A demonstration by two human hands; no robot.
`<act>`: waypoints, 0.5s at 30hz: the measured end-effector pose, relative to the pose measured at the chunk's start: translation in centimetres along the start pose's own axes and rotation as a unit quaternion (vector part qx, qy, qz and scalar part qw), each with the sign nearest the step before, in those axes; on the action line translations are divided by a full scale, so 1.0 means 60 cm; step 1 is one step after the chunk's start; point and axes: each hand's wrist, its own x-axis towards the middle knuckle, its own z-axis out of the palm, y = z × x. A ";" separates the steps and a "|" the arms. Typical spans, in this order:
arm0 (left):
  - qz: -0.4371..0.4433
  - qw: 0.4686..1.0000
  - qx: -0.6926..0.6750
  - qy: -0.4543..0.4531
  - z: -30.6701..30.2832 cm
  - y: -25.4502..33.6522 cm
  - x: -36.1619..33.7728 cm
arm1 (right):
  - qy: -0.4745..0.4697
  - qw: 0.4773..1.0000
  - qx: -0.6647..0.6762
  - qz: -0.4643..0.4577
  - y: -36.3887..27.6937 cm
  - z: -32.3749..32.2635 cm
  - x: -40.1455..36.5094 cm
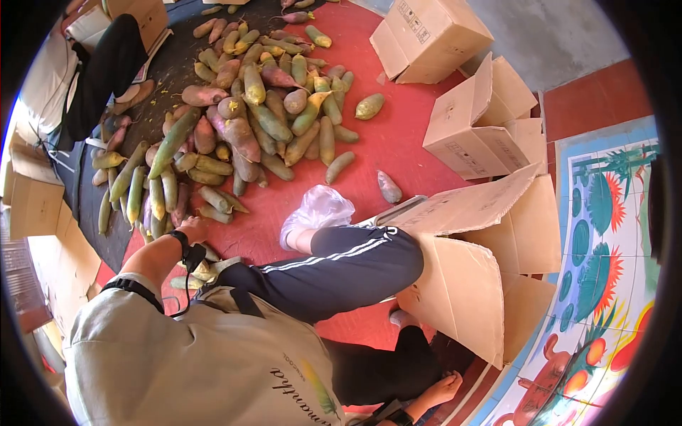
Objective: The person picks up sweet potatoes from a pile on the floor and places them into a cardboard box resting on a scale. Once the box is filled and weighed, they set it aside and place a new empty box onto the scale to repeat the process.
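Note:
Reaching out to the near edge of a heap of radishes [245, 131], my left hand [192, 228] has its fingers bent inward and bunched. A purplish radish [180, 201] lies right against it. Whether that radish or another thing is in its grasp is hidden. The radishes are long and thick, some green and some pink or purple. At the lower right, my right hand [443, 388] rests beside my dark-trousered knee. Its fingers are loosely bent and slightly apart, with nothing seen in them. Several pale green radishes [186, 282] lie between my left forearm and my leg.
An open carton [458, 284] stands close by my knee, with another open carton [465, 138] and a tilted box [426, 35] beyond. One radish [388, 187] lies apart on the red floor [401, 135]. A plastic bag [320, 209] wraps my foot. Another person [99, 78] sits at the upper left.

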 end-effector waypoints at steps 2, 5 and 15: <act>-0.003 1.000 -0.013 -0.005 -0.016 -0.001 -0.017 | 0.000 1.000 -0.001 -0.004 0.010 0.000 0.000; -0.013 1.000 -0.010 0.018 -0.018 -0.006 -0.013 | -0.018 1.000 -0.018 0.017 -0.003 -0.003 0.003; -0.155 0.932 -0.029 0.326 -0.116 -0.046 -0.096 | -0.017 0.999 0.000 0.032 -0.044 -0.009 0.004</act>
